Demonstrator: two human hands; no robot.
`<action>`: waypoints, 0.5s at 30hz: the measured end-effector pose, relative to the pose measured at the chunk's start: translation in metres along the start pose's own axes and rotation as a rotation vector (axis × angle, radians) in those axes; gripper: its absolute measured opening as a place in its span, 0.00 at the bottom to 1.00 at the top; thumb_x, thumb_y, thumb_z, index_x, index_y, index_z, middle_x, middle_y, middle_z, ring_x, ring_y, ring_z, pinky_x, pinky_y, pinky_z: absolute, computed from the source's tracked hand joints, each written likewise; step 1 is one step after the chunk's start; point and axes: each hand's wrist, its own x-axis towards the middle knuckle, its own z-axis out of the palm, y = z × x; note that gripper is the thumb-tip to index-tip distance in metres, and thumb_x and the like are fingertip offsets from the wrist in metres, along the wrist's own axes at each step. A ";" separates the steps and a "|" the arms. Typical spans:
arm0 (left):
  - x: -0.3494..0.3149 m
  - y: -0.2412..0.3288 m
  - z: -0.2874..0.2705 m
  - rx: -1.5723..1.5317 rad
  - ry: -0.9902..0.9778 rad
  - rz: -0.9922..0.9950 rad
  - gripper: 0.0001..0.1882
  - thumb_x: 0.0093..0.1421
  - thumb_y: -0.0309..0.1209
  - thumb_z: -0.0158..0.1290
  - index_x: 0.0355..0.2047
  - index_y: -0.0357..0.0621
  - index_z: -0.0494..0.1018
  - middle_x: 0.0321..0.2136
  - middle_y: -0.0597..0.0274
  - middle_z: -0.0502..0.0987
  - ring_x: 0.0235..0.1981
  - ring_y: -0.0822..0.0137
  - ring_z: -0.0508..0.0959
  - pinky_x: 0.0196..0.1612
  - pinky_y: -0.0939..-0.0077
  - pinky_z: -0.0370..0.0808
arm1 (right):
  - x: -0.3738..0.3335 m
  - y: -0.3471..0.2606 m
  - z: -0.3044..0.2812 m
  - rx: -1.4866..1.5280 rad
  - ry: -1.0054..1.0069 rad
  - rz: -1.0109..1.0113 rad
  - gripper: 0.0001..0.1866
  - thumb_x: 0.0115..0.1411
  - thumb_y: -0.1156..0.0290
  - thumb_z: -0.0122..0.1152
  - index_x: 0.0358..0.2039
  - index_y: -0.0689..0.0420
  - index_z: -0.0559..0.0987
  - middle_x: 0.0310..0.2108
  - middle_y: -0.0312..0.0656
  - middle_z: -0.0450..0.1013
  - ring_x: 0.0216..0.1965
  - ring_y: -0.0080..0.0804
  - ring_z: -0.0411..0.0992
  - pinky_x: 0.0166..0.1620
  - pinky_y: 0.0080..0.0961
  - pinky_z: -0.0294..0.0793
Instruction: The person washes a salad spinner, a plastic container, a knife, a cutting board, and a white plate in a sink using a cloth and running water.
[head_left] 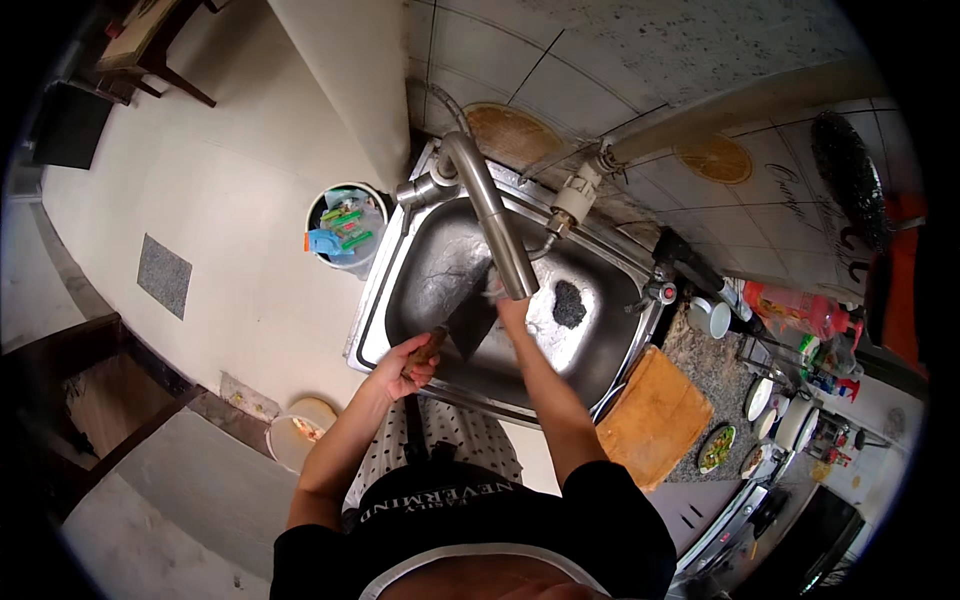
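My left hand point(408, 366) is closed round the wooden handle point(425, 352) of a kitchen cleaver at the front left of the sink. The cleaver's broad dark blade point(470, 325) reaches over the steel basin point(425, 290). My right hand point(512, 312) is beside the far end of the blade, under the faucet's spout point(497, 235). The spout covers most of its fingers, and a small pale patch beside them is too unclear to name. A dark scouring pad point(569, 304) lies on the basin floor, right of my right hand.
A brown cutting board point(656, 418) lies on the counter right of the sink, before a plate of green food point(716, 449). Left of the sink stands a rubbish bin point(347, 226). A pale bucket point(296, 434) sits on the floor by my left arm.
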 end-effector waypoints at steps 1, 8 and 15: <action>0.004 0.003 -0.005 -0.017 0.004 0.026 0.11 0.57 0.39 0.44 0.31 0.44 0.62 0.20 0.60 0.66 0.09 0.78 0.60 0.11 0.88 0.56 | -0.011 -0.031 0.002 -0.006 -0.033 -0.006 0.08 0.49 0.70 0.53 0.27 0.61 0.67 0.24 0.52 0.63 0.30 0.49 0.61 0.34 0.42 0.59; 0.000 0.005 0.009 0.051 0.053 0.071 0.14 0.56 0.41 0.45 0.27 0.42 0.62 0.17 0.64 0.64 0.09 0.78 0.58 0.12 0.88 0.56 | -0.027 -0.094 -0.007 -0.035 -0.142 0.055 0.07 0.48 0.70 0.53 0.20 0.61 0.70 0.22 0.49 0.65 0.26 0.43 0.65 0.29 0.36 0.62; -0.003 0.000 0.010 0.041 0.091 0.065 0.13 0.56 0.41 0.45 0.28 0.44 0.63 0.16 0.63 0.64 0.10 0.77 0.61 0.12 0.87 0.57 | -0.022 -0.018 -0.085 -0.586 -0.219 0.267 0.15 0.47 0.60 0.54 0.33 0.55 0.73 0.33 0.54 0.65 0.36 0.51 0.63 0.38 0.41 0.65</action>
